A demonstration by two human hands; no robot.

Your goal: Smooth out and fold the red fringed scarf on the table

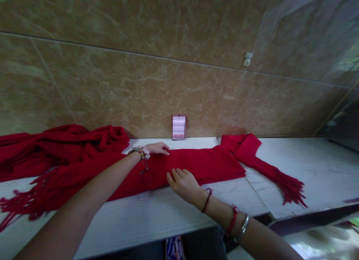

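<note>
A red scarf (207, 163) with fringed ends lies along the white wood-grain surface, its middle laid out flat and folded in layers. My left hand (157, 148), with a beaded bracelet at the wrist, rests at the scarf's far edge, fingers stretched out to the right and thumb a little apart. Against the near edge lies my right hand (184, 183), its fingers slightly bent and apart on the cloth. To the right, a narrow twisted fringed end (280, 179) reaches over the surface. Loose red cloth (81, 138) is bunched at the left; whether it is one piece with the scarf, I cannot tell.
A small card-like object (178, 127), blurred out, stands against the brown marbled wall (126, 88) behind the white surface (168, 211). A white fitting (248, 59) sits on the wall. Below the front edge, a phone-like thing (175, 248) shows near my lap.
</note>
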